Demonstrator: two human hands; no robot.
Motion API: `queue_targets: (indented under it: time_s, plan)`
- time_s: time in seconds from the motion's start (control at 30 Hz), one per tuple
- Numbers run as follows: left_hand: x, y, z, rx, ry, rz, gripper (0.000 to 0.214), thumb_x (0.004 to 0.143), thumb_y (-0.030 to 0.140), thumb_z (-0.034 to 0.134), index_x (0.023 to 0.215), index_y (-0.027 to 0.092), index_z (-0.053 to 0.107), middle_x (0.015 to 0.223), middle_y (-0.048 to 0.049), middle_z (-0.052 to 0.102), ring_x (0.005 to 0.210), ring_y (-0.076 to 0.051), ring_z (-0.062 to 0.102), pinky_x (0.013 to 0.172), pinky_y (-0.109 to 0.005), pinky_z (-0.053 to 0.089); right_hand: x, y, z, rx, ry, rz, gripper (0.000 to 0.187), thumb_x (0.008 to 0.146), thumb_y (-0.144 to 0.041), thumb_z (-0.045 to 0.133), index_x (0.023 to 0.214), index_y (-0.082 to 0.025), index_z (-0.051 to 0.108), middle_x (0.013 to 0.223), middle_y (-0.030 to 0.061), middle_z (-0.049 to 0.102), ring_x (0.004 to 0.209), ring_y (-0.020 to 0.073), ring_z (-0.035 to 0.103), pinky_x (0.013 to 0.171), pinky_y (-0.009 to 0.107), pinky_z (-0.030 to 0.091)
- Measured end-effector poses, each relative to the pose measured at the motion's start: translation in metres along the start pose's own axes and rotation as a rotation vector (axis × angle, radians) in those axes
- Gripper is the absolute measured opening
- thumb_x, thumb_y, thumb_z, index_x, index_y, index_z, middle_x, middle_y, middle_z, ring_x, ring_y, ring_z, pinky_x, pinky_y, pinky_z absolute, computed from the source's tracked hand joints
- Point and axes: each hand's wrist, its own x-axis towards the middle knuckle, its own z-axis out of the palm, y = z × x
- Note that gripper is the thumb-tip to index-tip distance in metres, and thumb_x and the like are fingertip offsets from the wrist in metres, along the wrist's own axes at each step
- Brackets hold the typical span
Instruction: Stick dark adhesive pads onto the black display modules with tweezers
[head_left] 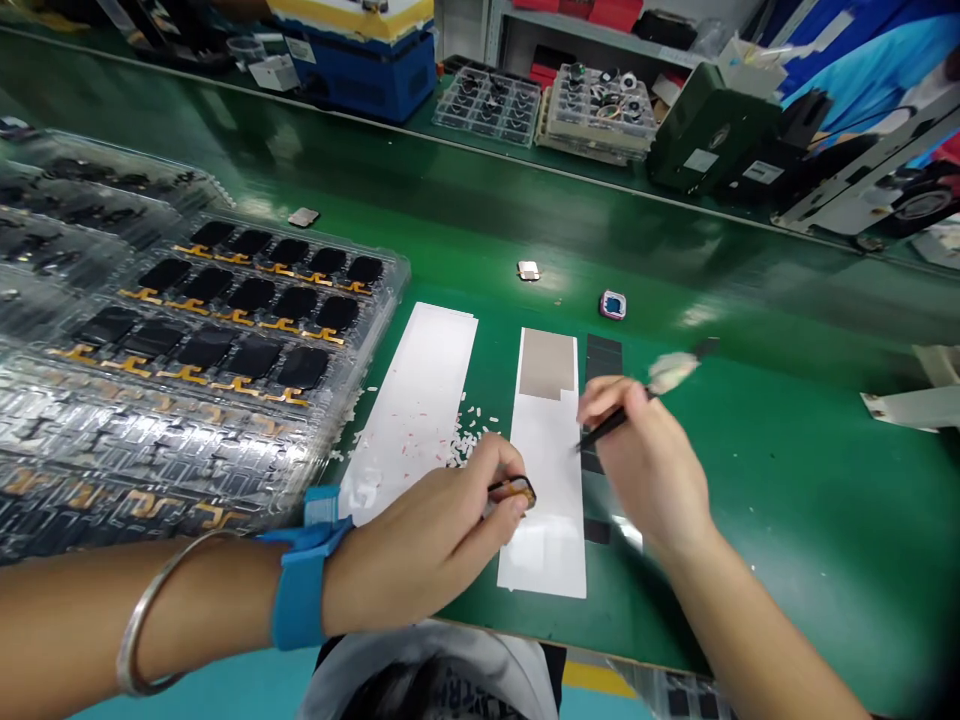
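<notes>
My left hand [442, 530] pinches a small dark-framed screen module [519, 489] between thumb and fingers, over the near part of a white sheet [547, 540]. Black tweezers [609, 428] are gripped in my right hand [656, 465], their tip pointing down-left at the right edge of that sheet. A blurred pale wrapping [673, 371] shows towards the back end of the tweezers. At the sheet's far end lies a grey-beige film [546, 362]. A strip with dark pieces [604, 355] runs beside it, partly hidden by my right hand.
Clear plastic trays with rows of black screens [251, 295] fill the left side. A second white sheet [439, 350] has small white scraps [469, 435] beside it. Farther back lie small metal pieces [529, 270] and a watch-like case [613, 305]. Boxes line the rear shelf [405, 130].
</notes>
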Motion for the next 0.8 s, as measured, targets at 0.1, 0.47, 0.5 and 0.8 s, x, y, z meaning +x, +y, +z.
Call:
queue_targets:
  time_s: [0.1, 0.47, 0.5, 0.8]
  plan:
    - [0.009, 0.011, 0.002, 0.426, -0.077, 0.162, 0.012, 0.1, 0.02, 0.033, 0.094, 0.018, 0.043, 0.089, -0.0079, 0.06, 0.082, -0.024, 0.056, 0.069, -0.038, 0.044, 0.017, 0.01, -0.022, -0.092, 0.096, -0.083, 0.038, 0.096, -0.05, 0.046, 0.078, -0.021, 0.064, 0.086, 0.0022, 0.059, 0.072, 0.0114, 0.057, 0.067, 0.025, 0.047]
    - [0.075, -0.012, 0.015, 0.968, -0.068, 0.36, 0.029, 0.097, 0.005, 0.034, 0.123, 0.008, 0.046, 0.127, -0.0183, 0.058, 0.138, -0.041, 0.033, 0.104, -0.053, 0.036, 0.032, 0.042, -0.035, -0.128, 0.124, -0.027, 0.034, 0.073, -0.041, 0.079, 0.083, -0.021, 0.053, 0.073, -0.0022, 0.06, 0.064, 0.0162, 0.07, 0.069, 0.033, 0.061]
    - [0.075, -0.013, 0.015, 0.984, -0.079, 0.354, 0.03, 0.097, 0.005, 0.033, 0.124, 0.008, 0.045, 0.13, -0.0186, 0.056, 0.138, -0.042, 0.033, 0.104, -0.053, 0.036, 0.032, 0.044, -0.034, -0.119, 0.125, -0.028, 0.035, 0.073, -0.042, 0.079, 0.084, -0.022, 0.052, 0.073, -0.0021, 0.061, 0.064, 0.0165, 0.07, 0.069, 0.033, 0.061]
    - [0.075, -0.011, 0.013, 0.865, -0.087, 0.326, 0.028, 0.1, 0.01, 0.031, 0.124, 0.01, 0.046, 0.129, -0.0196, 0.058, 0.142, -0.038, 0.029, 0.103, -0.057, 0.035, 0.035, 0.047, -0.034, -0.051, 0.123, 0.008, 0.039, 0.07, -0.045, 0.079, 0.084, -0.021, 0.052, 0.068, -0.0017, 0.065, 0.064, 0.0187, 0.072, 0.069, 0.036, 0.063]
